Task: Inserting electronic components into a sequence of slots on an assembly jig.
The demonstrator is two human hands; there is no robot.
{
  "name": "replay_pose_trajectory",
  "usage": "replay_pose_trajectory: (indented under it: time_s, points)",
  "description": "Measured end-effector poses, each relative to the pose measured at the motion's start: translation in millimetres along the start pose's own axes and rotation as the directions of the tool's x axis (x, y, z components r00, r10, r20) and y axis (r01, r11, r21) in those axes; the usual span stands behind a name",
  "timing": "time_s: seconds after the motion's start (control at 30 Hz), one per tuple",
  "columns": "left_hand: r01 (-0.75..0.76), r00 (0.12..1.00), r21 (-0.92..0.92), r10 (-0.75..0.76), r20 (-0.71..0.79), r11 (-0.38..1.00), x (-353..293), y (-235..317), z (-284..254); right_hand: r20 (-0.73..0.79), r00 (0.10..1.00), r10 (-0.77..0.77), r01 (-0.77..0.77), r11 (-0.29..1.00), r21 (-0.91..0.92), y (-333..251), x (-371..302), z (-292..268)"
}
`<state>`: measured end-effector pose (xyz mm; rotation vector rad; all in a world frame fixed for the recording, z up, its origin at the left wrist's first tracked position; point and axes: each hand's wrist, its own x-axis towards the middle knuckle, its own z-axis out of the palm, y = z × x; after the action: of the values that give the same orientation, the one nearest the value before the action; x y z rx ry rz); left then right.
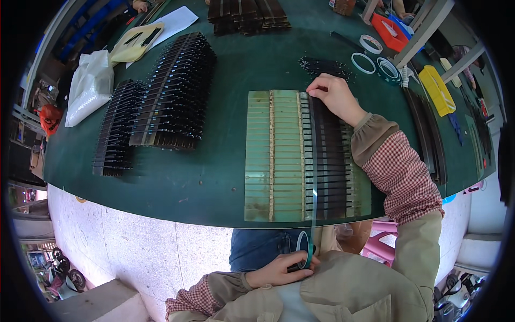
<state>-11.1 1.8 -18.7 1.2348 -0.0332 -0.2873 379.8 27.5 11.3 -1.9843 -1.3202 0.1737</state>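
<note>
A pale green grooved board (258, 155) lies at the table's front edge, with a row of thin black strips (330, 161) laid side by side across its right part. My left hand (279, 270), low in front of my body, is closed round a roll of green tape (304, 250). From that roll a clear strip of tape (314, 206) runs up over the board along the strips' left ends. At the board's far edge my right hand (335, 96) pinches with thumb and finger at the top of that line. The tape's end under the fingertips is hidden.
Two stacks of bundled black strips (171, 91) stand left of the board, beside a white plastic bag (91, 83). Loose black pieces (324, 67) and several tape rolls (363, 63) lie beyond my right hand. A yellow basket (436, 91) sits at the right near metal posts.
</note>
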Motion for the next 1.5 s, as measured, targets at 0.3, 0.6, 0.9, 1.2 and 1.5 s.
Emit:
replay_pose_trajectory:
  time_s: [0.3, 0.6, 0.9, 1.2, 1.5]
  points:
    - [0.001, 1.0, 0.076, -0.003, 0.029, 0.997, 4, -6, 1, -0.006, 0.981, -0.192, 0.183, 0.94, -0.287, -1, 1, 1]
    - [-0.022, 1.0, 0.113, 0.02, 0.016, 0.993, 4, -7, 0, 0.018, 0.945, -0.325, 0.313, 0.893, -0.323, -10, -19, -7]
    - [-0.023, 0.999, 0.133, 0.019, 0.031, 0.991, 9, -1, 3, 0.238, 0.928, -0.288, 0.364, 0.838, -0.405, -25, -29, -19]
    - [-0.105, 0.994, 0.137, 0.099, 0.049, 0.985, 13, 2, 2, 0.134, 0.965, -0.226, 0.26, 0.896, -0.361, -26, -39, -25]
    - [-0.098, 0.994, 0.147, 0.09, 0.06, 0.984, 15, 4, 0, 0.197, 0.918, -0.344, 0.396, 0.796, -0.458, -31, -52, -23]
